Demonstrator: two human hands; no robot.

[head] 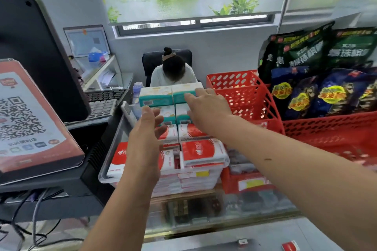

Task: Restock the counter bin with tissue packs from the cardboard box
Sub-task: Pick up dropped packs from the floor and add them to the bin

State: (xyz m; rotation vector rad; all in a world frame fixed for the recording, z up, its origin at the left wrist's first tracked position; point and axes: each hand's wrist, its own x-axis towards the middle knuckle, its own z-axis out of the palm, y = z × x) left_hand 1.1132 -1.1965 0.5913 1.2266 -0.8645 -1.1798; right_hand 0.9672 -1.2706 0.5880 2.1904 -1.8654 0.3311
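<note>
A clear plastic counter bin (106, 169) holds several tissue packs: red-and-white ones (201, 152) at the front and teal-and-white ones (156, 96) stacked at the back. My left hand (144, 138) hovers over the bin's left side with fingers straight, holding nothing. My right hand (206, 108) reaches over the right side, fingers spread, its fingertips at the top teal pack (183, 92). No cardboard box is in view.
A red perforated basket (244, 98) stands right of the bin, with dark snack bags (318, 79) in a second red basket. A black register screen (34, 53) and a QR code sign (24, 120) are at left. A person sits behind the counter (173, 69).
</note>
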